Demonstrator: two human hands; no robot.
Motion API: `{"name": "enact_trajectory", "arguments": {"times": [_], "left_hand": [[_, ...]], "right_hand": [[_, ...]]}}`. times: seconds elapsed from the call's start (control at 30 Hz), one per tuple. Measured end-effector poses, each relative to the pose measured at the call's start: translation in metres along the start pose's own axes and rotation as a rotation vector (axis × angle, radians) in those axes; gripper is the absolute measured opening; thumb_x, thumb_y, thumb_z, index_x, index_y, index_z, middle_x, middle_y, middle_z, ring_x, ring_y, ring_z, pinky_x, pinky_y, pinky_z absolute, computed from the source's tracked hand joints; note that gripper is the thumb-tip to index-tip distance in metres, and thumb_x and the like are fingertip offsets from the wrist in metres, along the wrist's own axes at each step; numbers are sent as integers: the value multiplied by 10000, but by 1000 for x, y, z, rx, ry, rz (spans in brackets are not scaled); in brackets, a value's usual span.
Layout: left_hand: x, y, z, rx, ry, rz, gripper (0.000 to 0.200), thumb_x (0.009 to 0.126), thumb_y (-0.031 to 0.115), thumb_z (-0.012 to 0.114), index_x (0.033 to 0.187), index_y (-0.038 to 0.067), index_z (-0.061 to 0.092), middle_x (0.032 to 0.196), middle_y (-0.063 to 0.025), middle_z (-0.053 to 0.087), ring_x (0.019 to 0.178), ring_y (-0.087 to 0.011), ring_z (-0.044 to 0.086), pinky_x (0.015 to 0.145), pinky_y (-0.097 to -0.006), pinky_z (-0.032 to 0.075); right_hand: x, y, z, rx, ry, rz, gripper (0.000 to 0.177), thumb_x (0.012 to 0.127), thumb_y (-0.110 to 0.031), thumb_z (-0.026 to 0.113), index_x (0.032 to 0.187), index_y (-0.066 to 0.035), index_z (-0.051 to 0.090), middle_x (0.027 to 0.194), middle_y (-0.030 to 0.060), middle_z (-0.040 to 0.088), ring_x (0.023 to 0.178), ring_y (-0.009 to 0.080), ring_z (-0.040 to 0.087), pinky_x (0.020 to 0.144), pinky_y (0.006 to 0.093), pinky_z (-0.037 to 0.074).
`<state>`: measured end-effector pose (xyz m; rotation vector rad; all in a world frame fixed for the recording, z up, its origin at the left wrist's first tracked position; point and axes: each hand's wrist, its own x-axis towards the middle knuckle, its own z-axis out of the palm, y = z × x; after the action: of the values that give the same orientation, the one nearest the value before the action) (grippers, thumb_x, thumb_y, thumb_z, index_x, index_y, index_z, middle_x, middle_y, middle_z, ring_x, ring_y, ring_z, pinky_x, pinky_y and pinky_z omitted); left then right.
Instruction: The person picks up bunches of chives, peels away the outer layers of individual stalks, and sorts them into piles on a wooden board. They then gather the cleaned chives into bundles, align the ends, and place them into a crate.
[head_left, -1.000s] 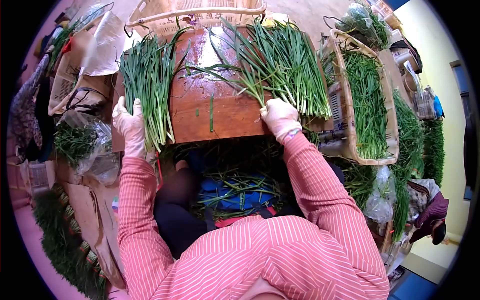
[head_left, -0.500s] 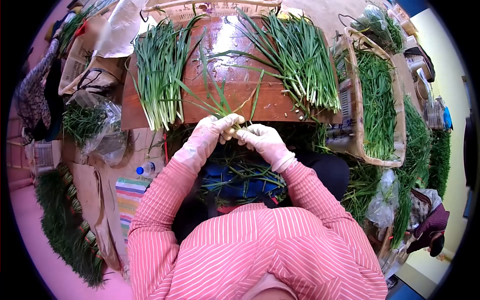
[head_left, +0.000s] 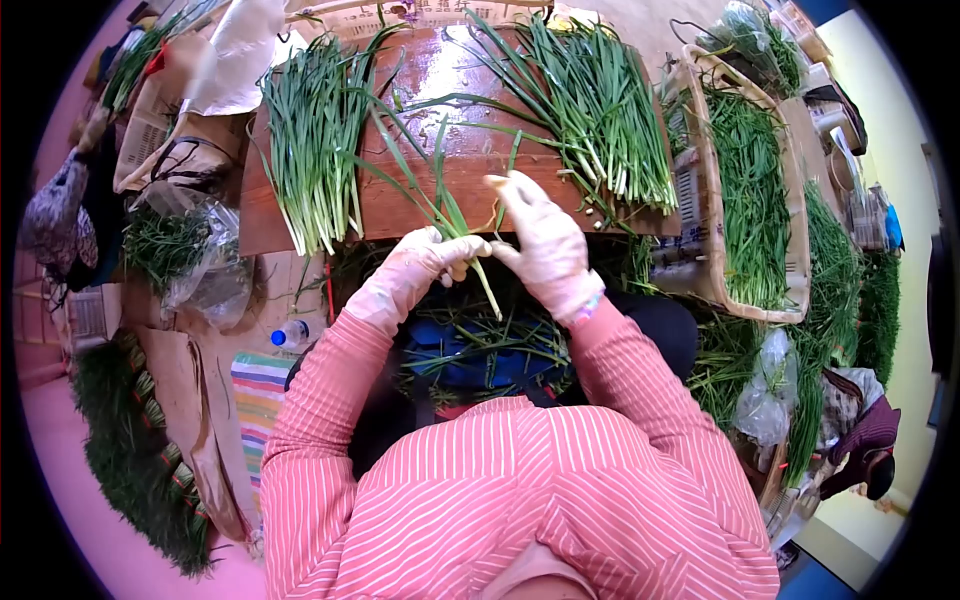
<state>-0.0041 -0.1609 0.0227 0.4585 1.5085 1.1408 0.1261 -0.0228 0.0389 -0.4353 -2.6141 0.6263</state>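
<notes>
My gloved left hand (head_left: 435, 258) pinches a few green stalks (head_left: 452, 222) near the front edge of the brown board (head_left: 420, 195). Their leaves fan up over the board, and a pale stem end hangs below the fingers. Just to the right is my gloved right hand (head_left: 540, 240), its fingers raised and apart, with a withered strip beside the fingertips. One pile of long green stalks (head_left: 318, 140) lies on the board's left side, pale ends toward me. A second pile (head_left: 610, 125) lies on the right side.
Right of the board stands a crate (head_left: 797, 245) full of greens. A plastic bag of greens (head_left: 215, 260) and a bottle (head_left: 290, 335) are at the left. Loose trimmings cover my lap (head_left: 480, 350). A person (head_left: 862, 445) is at the lower right; another (head_left: 65, 210) is at the left.
My right hand has come away from the left, moved up and opened. The left hand still holds the stalks, whose pale end now shows below it.
</notes>
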Motion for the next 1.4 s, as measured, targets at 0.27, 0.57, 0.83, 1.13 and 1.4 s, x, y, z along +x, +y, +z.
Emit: {"name": "enact_trajectory", "arguments": {"times": [0.27,0.57,0.83,1.13,1.4], "left_hand": [[0,-18,-7,26,7,-115,310,775,333,688,887,43,684,671,0,563,589,-78,493,544,-214,369],[11,-14,6,-200,-6,61,251,842,260,654,958,38,673,714,18,552,623,-61,481,546,-194,348],[-27,0,20,-118,500,98,347,853,376,636,941,42,600,693,16,510,574,-62,439,526,-207,354],[-49,48,-42,37,491,234,232,860,310,595,862,84,649,633,30,525,528,-50,452,493,-190,322],[-49,81,-166,294,586,169,195,891,244,579,882,65,655,660,21,531,519,-44,415,484,-186,314]], "right_hand": [[7,68,-7,-46,48,232,173,847,-230,555,865,-148,706,814,76,669,759,254,642,671,357,506],[-45,-17,-5,588,-492,271,459,860,-476,551,1045,-61,611,914,156,653,838,291,632,750,365,492],[-45,-34,37,-146,-169,82,203,866,-293,568,785,-111,603,669,69,606,575,261,599,509,359,464],[-39,-29,23,22,-218,82,206,843,-316,588,750,-133,606,657,71,602,596,265,606,513,364,463],[-60,-1,35,52,-362,232,212,876,-259,567,761,-92,629,629,61,607,491,166,589,506,293,456]]}}
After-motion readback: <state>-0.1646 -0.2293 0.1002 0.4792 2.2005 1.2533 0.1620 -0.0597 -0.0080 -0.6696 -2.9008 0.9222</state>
